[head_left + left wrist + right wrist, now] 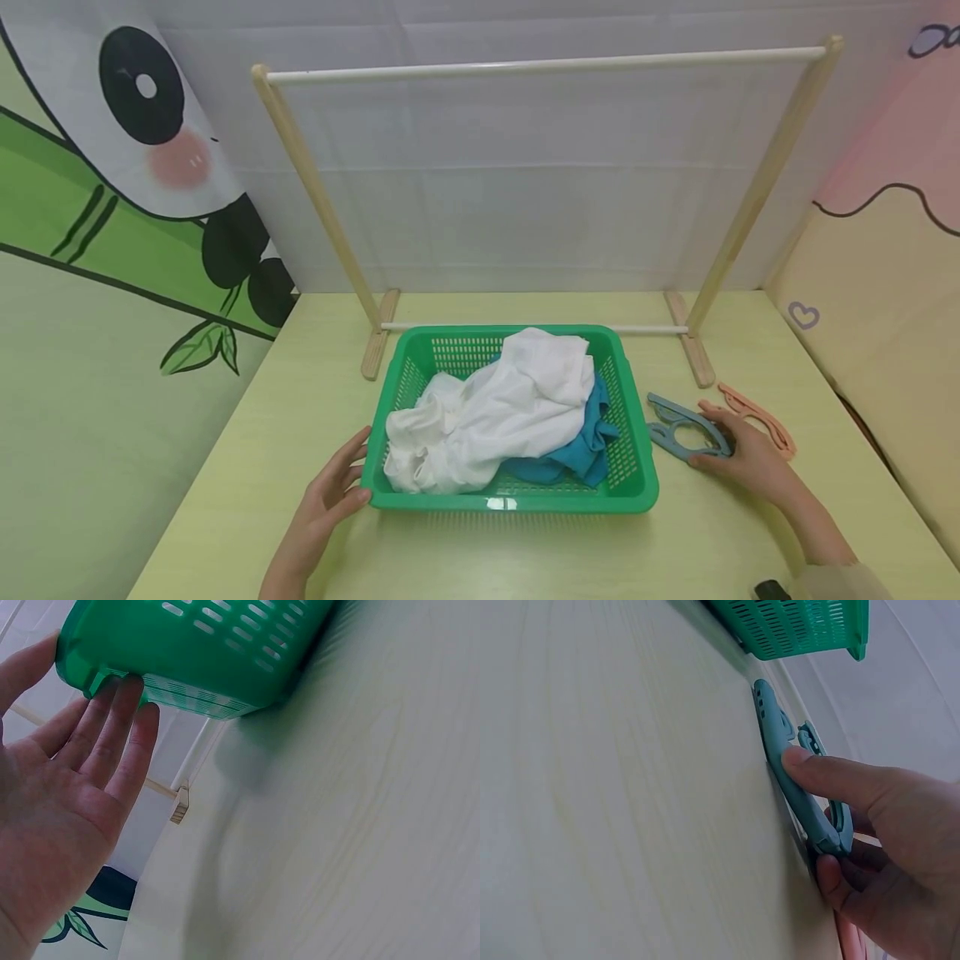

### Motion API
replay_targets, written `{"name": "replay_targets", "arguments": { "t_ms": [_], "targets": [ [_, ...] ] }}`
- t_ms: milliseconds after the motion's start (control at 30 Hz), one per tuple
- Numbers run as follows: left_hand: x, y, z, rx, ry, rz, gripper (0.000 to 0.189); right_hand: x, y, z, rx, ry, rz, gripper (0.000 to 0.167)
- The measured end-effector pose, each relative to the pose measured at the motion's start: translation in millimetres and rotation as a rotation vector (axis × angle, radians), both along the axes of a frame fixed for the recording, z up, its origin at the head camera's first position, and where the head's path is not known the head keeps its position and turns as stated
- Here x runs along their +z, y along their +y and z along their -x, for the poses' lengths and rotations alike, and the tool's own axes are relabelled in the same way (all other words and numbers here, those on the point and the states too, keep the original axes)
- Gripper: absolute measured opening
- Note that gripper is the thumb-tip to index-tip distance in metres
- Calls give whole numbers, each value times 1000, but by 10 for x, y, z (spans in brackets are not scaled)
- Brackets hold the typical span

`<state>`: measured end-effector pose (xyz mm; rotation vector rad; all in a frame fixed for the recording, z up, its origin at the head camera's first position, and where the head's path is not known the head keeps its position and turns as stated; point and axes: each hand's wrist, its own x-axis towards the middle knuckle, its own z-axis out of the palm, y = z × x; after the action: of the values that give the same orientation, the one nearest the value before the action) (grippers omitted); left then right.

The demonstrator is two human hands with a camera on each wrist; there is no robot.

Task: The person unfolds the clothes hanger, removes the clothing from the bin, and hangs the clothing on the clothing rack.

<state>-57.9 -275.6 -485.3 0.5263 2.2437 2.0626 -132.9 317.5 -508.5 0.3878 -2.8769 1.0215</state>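
A green plastic basket stands on the table, filled with a white cloth garment and a teal-blue one partly under it. My left hand is at the basket's left end. In the left wrist view its fingers are nearly straight against the basket's side, with the thumb at the rim. To the right of the basket my right hand pinches a folded blue plastic travel hanger between thumb and fingers. A pink folding hanger lies just behind that hand, partly hidden by it.
Behind the basket stands a drying rack with wooden side posts and a white top bar. Its wooden feet rest on the pale table. Panels with cartoon prints border the left and right sides.
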Motion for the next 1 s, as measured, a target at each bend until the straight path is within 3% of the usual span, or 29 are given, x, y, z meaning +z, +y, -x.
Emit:
{"name": "replay_targets", "arguments": {
  "t_ms": [367, 633, 800, 1000],
  "targets": [
    [-11, -14, 2, -3, -7, 9, 66, 1, 88, -43, 15, -44, 114, 72],
    [2, -9, -3, 0, -8, 11, 66, -1, 113, -6, -3, 78, 87, 44],
    [-9, -14, 9, -7, -11, 7, 66, 30, 101, 5, -20, 179, 74, 39],
    [1, -8, 7, 7, -45, 10, 67, 108, 106, 5, -78, 135, 65, 33]
  ]
}}
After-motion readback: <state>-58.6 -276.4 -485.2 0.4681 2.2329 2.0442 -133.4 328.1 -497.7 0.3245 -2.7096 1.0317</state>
